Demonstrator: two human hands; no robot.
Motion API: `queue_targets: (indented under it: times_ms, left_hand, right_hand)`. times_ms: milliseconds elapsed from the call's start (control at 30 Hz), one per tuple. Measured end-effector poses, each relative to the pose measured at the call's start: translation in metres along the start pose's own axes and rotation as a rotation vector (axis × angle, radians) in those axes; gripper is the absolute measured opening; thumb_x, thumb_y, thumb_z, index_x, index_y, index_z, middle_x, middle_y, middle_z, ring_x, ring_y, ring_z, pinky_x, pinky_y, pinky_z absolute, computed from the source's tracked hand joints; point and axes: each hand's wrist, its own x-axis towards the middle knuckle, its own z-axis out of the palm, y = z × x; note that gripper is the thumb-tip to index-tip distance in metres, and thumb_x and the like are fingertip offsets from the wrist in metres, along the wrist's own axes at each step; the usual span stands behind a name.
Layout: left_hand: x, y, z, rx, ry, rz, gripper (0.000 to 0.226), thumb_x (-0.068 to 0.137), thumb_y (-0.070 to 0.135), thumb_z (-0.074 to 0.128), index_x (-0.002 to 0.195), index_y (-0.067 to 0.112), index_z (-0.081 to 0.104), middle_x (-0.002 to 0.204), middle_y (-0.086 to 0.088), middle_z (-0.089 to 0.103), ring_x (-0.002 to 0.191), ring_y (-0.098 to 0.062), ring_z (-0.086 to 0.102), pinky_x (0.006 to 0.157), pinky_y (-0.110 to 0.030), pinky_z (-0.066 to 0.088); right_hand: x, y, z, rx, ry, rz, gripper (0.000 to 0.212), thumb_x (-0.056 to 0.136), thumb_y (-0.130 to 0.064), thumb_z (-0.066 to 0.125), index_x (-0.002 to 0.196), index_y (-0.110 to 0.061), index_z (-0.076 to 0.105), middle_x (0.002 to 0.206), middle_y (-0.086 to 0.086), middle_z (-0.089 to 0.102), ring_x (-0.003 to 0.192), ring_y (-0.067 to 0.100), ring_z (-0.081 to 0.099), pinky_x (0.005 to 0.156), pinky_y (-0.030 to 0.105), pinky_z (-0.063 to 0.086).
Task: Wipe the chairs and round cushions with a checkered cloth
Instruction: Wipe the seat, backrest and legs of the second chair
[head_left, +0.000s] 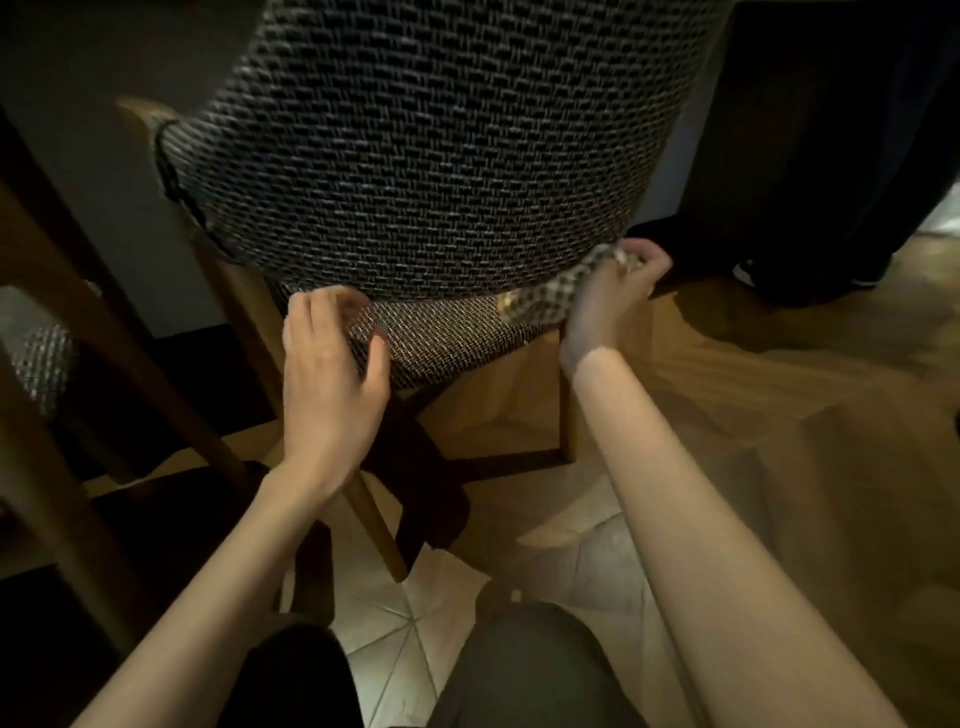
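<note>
A chair with dark woven upholstery and wooden legs fills the upper middle of the head view, its backrest towards me. My right hand grips a bunched checkered cloth against the lower right corner of the backrest, where it meets the seat edge. My left hand rests on the rear left edge of the seat, thumb along the fabric and fingers loosely bent. No round cushion is in view.
A second chair with wooden frame and similar fabric stands at the left edge. Another person's dark trousers and shoe stand at the upper right. Below are wooden and tiled floor and my knees.
</note>
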Motion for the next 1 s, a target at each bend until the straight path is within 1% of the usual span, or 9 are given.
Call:
queue_targets:
  times_ms: [167,333,400,467,567,633,767,867,1000]
  left_hand:
    - [0.009,-0.004,-0.014,-0.069,0.046,0.004,0.024,0.088,0.010,0.057,0.111,0.006,0.049,0.106,-0.006,0.047,0.102,-0.017,0.048,0.091,-0.029,0.040]
    - [0.011,-0.008,-0.015,-0.105,0.085,-0.018,0.025,0.088,0.009,0.056,0.112,0.006,0.048,0.107,-0.004,0.044,0.103,-0.017,0.047,0.093,-0.042,0.044]
    - [0.010,-0.007,-0.014,-0.122,0.059,-0.004,0.025,0.089,0.009,0.056,0.112,0.007,0.048,0.107,-0.001,0.041,0.104,-0.017,0.047,0.093,-0.044,0.044]
    - [0.010,-0.007,-0.013,-0.136,0.044,0.006,0.025,0.089,0.009,0.056,0.113,0.007,0.047,0.107,0.001,0.039,0.105,-0.017,0.048,0.093,-0.045,0.045]
    - [0.013,-0.010,-0.013,-0.150,0.042,0.020,0.025,0.089,0.009,0.056,0.112,0.007,0.047,0.107,-0.001,0.040,0.104,-0.017,0.048,0.091,-0.046,0.046]
    - [0.013,-0.011,-0.014,-0.162,0.062,0.019,0.027,0.090,0.012,0.056,0.115,0.007,0.046,0.109,-0.001,0.038,0.106,-0.017,0.047,0.093,-0.044,0.046]
    - [0.018,-0.014,-0.015,-0.401,0.102,-0.223,0.055,0.090,0.028,0.061,0.136,0.019,0.031,0.134,-0.004,0.026,0.124,-0.012,0.035,0.101,-0.012,0.035]
    - [0.031,-0.017,-0.009,-0.798,0.064,-0.332,0.073,0.086,0.039,0.064,0.141,0.041,0.015,0.151,0.003,0.018,0.133,-0.009,0.037,0.102,-0.042,0.045]
    - [0.036,-0.019,0.001,-0.912,0.115,-0.292,0.077,0.082,0.042,0.070,0.135,0.058,0.017,0.156,0.004,0.014,0.137,-0.015,0.034,0.102,-0.052,0.042]
  right_hand:
    - [-0.054,0.003,0.007,-0.155,-0.112,-0.349,0.017,0.080,0.007,0.048,0.094,-0.002,0.050,0.116,0.023,0.044,0.104,0.022,0.046,0.094,0.014,0.036]
    - [-0.090,0.007,0.001,-0.347,-0.593,-0.633,0.017,0.075,0.003,0.062,0.090,-0.002,0.058,0.106,0.006,0.044,0.090,0.005,0.046,0.083,0.005,0.036]
    - [-0.076,0.006,-0.003,-0.341,-0.526,-0.655,0.021,0.071,0.008,0.063,0.089,0.000,0.059,0.103,0.010,0.046,0.089,0.005,0.045,0.081,0.002,0.033]
    - [-0.052,0.002,-0.008,-0.265,-0.326,-0.551,0.026,0.070,0.011,0.056,0.090,-0.005,0.055,0.102,0.015,0.047,0.089,0.005,0.042,0.082,0.003,0.033]
    - [-0.009,-0.005,-0.013,-0.176,-0.085,-0.179,0.025,0.080,0.006,0.048,0.092,-0.015,0.046,0.106,0.007,0.043,0.088,0.010,0.043,0.083,0.016,0.038]
    - [0.004,-0.007,-0.013,-0.179,-0.099,-0.047,0.023,0.086,0.001,0.046,0.093,-0.021,0.044,0.113,0.007,0.043,0.090,0.013,0.047,0.089,0.025,0.041]
    - [0.008,-0.007,-0.009,0.027,-0.200,0.178,0.022,0.095,-0.012,0.042,0.103,-0.032,0.039,0.121,0.007,0.048,0.106,0.021,0.053,0.097,0.044,0.046]
    - [0.009,-0.006,-0.005,0.229,-0.244,0.278,0.032,0.098,-0.009,0.038,0.121,-0.029,0.034,0.123,0.004,0.048,0.111,0.022,0.053,0.099,0.044,0.046]
    - [0.010,0.000,-0.002,0.337,-0.226,0.325,0.038,0.097,-0.008,0.040,0.129,-0.028,0.033,0.124,0.002,0.049,0.112,0.020,0.054,0.095,0.039,0.049]
